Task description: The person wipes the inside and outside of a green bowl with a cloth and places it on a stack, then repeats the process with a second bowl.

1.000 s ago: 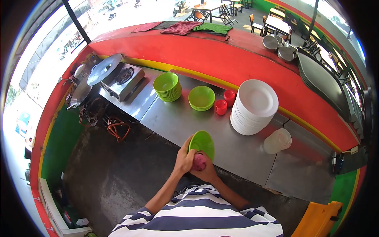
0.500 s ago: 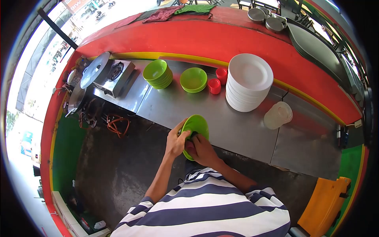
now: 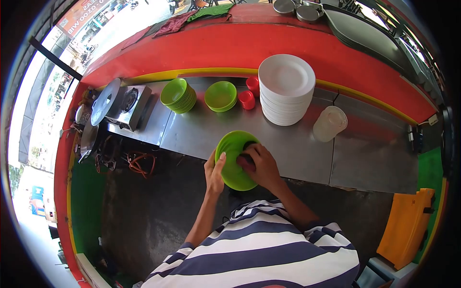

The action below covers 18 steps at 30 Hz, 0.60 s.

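A green bowl is held in front of my body, its inside facing up toward me. My left hand grips its left rim, thumb over the inside and fingers behind. Inside the bowl on the right, my right hand is closed around a dark reddish cloth pressed to the bowl's surface. Beyond them on the steel counter stand a tall stack of green bowls and a shorter stack of green bowls.
Two red cups stand beside a tall stack of white plates. A translucent plastic container is farther right. At the left is a gas stove. A red wall borders the counter, and an orange plastic object stands lower right.
The green bowl has turned from nearly edge-on to face up toward me. My right hand with the cloth has moved to the right inside it. The camera view has shifted slightly.
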{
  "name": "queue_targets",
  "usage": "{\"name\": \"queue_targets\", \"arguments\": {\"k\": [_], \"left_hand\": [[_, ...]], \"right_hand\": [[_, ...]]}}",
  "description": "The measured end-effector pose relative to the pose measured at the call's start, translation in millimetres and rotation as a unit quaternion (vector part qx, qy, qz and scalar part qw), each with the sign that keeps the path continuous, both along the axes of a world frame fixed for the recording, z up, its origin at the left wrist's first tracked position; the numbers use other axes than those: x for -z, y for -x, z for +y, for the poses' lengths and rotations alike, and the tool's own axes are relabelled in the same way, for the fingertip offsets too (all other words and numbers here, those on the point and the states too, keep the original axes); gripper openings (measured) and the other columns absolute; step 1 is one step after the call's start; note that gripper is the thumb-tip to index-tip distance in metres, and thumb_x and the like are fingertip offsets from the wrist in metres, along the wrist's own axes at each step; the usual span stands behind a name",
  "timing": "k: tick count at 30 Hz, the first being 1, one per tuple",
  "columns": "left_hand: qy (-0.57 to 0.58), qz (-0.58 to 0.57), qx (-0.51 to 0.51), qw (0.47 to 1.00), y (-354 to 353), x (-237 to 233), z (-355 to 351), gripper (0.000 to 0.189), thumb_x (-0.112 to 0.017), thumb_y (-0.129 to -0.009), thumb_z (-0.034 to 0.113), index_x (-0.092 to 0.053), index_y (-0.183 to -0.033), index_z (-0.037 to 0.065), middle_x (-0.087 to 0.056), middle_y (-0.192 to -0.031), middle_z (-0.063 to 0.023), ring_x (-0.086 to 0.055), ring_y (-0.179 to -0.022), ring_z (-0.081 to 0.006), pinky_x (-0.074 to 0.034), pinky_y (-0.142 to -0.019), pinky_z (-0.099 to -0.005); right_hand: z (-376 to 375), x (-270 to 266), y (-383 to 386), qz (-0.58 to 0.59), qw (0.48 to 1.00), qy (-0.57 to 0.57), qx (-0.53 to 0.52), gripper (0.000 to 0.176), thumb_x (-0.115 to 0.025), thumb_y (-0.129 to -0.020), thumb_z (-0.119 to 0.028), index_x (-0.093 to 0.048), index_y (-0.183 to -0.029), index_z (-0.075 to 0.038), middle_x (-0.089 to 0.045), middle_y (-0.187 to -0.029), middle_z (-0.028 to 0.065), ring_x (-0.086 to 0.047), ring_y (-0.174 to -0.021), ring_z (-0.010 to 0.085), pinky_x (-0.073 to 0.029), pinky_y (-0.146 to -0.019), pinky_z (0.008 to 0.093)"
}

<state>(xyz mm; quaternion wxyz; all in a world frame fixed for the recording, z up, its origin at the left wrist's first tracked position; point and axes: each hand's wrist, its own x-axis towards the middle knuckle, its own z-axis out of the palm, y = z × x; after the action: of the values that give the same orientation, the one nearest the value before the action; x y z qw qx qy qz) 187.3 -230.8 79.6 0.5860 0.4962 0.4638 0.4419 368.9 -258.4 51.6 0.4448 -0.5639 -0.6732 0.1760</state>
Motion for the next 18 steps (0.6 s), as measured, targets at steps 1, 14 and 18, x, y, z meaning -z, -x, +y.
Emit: {"name": "queue_targets", "arguments": {"k": [1, 14, 18], "left_hand": [[-0.006, -0.001, 0.003, 1.000, -0.4, 0.5, 0.3, 0.043, -0.056, -0.104, 0.024, -0.058, -0.136, -0.005, -0.067, -0.117, -0.0075, -0.060, -0.105, -0.0128, -0.047, -0.092, -0.0263], [0.080, 0.032, 0.207, 0.975, -49.8, 0.9, -14.9, 0.049, -0.057, -0.094, 0.019, -0.056, -0.137, -0.004, -0.068, -0.117, -0.0105, -0.062, -0.108, -0.0173, -0.048, -0.095, -0.0301], [0.055, 0.098, 0.247, 0.962, -54.7, 3.5, -12.9, 0.055, -0.057, -0.088, 0.017, -0.056, -0.138, -0.005, -0.068, -0.118, -0.0124, -0.062, -0.110, -0.0194, -0.047, -0.097, -0.0319]], "right_hand": [[-7.7, 0.3, -6.1, 0.043, 0.998, 0.031, -0.038, 0.038, -0.083, -0.076, -0.010, -0.066, -0.109, -0.004, -0.063, -0.111, 0.0112, -0.064, -0.103, 0.0337, -0.052, -0.090, 0.0405], [-20.6, -8.4, -59.4, 0.122, 0.988, -0.096, 0.010, 0.053, -0.082, -0.077, -0.008, -0.062, -0.127, -0.003, -0.064, -0.126, 0.0159, -0.062, -0.120, 0.0319, -0.049, -0.103, 0.0410], [-24.5, 1.6, -64.1, 0.005, 0.999, -0.050, 0.002, 0.060, -0.080, -0.074, -0.008, -0.062, -0.131, -0.006, -0.066, -0.125, 0.0174, -0.063, -0.119, 0.0337, -0.050, -0.102, 0.0429]]}}
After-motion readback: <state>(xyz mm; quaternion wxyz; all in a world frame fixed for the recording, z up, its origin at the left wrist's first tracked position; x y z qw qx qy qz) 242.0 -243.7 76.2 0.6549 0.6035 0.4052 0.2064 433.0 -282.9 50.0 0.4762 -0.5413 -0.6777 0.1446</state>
